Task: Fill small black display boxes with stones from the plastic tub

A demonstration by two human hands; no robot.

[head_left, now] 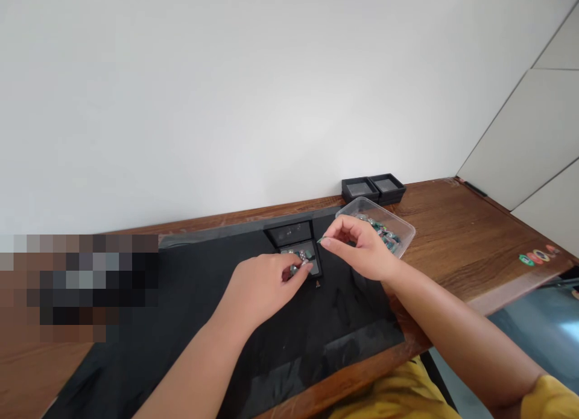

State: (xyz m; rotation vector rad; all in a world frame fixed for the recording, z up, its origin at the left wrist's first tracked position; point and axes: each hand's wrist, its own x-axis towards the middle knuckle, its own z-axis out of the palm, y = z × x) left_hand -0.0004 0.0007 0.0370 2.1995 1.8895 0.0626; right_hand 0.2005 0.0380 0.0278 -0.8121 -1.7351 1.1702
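Plain white wall behind a brown wooden table (452,226), black mat (181,322) spread over its middle. Blurred patch at far left, contents unreadable. Left hand (266,286) lying low on the mat, fingers curled around a few small pieces, fingertips touching the near edge of an open black case (296,244). More small greenish and silvery pieces inside the case's lower half, just past those fingertips; lid half flat behind. Right hand (357,244) raised just right of the case, thumb and forefinger pinched on a tiny green piece (322,240), too small to make out. Clear plastic tub (389,226) of similar pieces directly behind that hand, partly hidden by it. Two shut black boxes (373,189) farther back by the wall. Round stickers (538,256) at the table's right edge.
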